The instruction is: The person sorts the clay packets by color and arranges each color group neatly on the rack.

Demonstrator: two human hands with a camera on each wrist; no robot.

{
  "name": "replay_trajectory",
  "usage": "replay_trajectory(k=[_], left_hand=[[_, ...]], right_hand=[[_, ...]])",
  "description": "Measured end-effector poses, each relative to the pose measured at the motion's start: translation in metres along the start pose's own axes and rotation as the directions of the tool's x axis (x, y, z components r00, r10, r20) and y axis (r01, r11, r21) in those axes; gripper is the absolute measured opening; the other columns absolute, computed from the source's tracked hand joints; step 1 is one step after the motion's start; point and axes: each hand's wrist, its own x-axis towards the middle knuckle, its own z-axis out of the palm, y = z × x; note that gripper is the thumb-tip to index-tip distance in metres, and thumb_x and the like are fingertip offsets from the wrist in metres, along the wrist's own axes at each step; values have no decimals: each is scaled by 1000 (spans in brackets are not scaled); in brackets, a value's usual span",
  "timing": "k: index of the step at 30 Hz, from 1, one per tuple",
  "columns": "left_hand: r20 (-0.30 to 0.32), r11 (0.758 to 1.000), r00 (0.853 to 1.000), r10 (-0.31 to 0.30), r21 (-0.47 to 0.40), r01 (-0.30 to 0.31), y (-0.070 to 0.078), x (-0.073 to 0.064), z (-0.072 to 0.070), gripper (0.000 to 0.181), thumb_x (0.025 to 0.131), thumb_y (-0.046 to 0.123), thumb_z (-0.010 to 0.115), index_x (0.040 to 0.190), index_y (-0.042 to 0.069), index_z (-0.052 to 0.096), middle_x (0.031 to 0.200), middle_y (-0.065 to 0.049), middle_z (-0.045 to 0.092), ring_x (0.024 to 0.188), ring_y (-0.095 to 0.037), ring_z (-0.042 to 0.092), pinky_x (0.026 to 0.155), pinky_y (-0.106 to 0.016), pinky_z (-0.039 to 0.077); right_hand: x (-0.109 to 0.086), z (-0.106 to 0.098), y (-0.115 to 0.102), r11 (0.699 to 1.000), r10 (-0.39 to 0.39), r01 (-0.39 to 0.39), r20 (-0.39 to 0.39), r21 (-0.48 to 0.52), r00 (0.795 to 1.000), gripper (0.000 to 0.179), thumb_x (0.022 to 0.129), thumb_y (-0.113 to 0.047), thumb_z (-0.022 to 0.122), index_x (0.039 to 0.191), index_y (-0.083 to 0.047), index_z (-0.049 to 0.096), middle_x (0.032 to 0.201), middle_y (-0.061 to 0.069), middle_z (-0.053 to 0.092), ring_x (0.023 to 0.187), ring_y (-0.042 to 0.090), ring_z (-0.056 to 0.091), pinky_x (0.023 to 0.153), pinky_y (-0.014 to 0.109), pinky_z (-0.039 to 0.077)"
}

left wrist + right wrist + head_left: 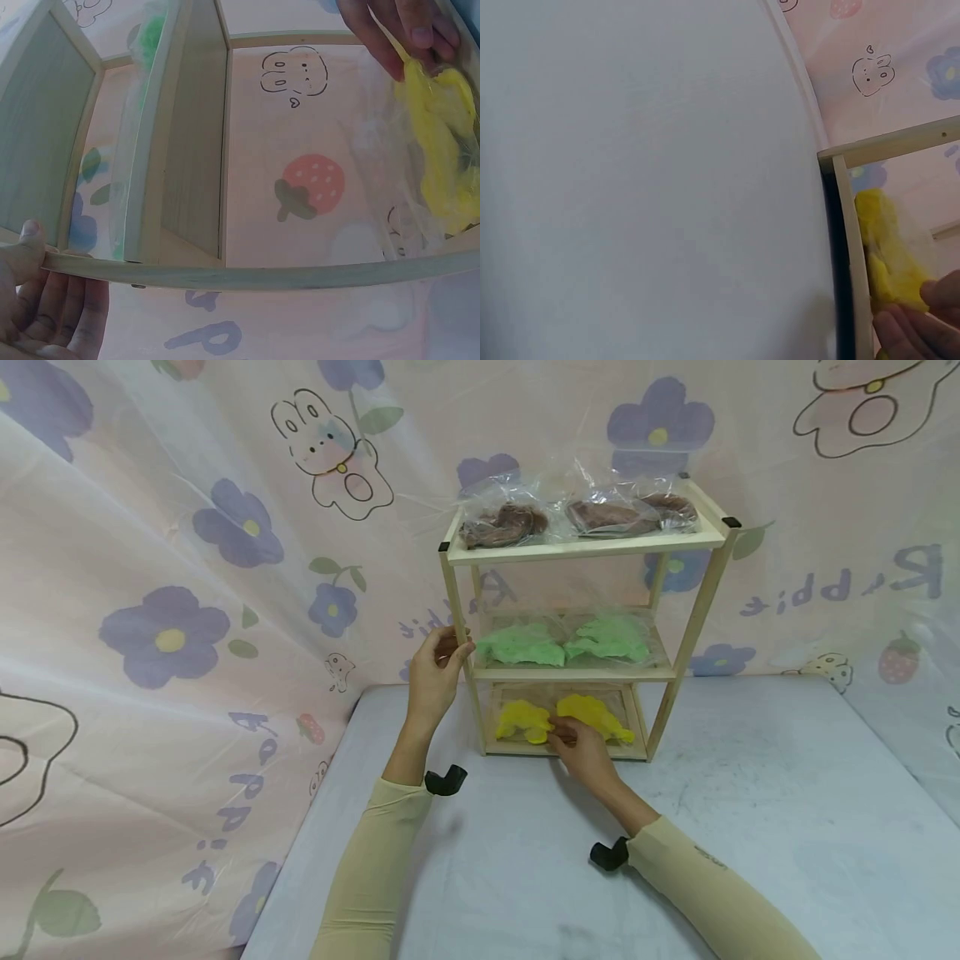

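A small wooden three-tier shelf rack (577, 675) stands on the table. My left hand (435, 672) grips its left upright (247, 276), thumb on one side and fingers on the other, near the middle tier. On the bottom tier lie two clear plastic bags with soft yellow contents, a left one (523, 720) and a right one (596, 717). My right hand (581, 747) reaches in where they meet, thumb and fingers pinching the edge of a yellow bag (889, 255). Which of the two it pinches is hard to tell, as the fingers cover the spot.
Two bags with light green contents (525, 645) lie on the middle tier. Clear bags with brown contents (504, 525) sit on the top tier. Behind the rack hangs a printed curtain (247, 527). A white cloth (517, 860) covers the table.
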Motion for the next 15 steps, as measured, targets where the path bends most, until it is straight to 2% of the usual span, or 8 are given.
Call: replay_trajectory(k=[8,15], left_hand=[[1,999,1000,-9,-42,9,-3,1,-2,36,101,12,75,133,-3,66,123,-19,73,114,-32,71,104,-35,58],[44,997,999,-31,-66,34,-9,-6,-6,38,102,11,76,136,-2,66,125,-20,72,119,-32,70,105,-33,58]], right_hand=[[-8,-10,-2,1000,9,-9,17,-14,1000,35,106,-11,69,138,4,67,125,19,75,115,37,72,99,52,60],[-21,-28,-7,998,20,-19,22,-51,1000,32,106,-12,70,134,4,70,130,20,73,117,39,71,100,54,60]])
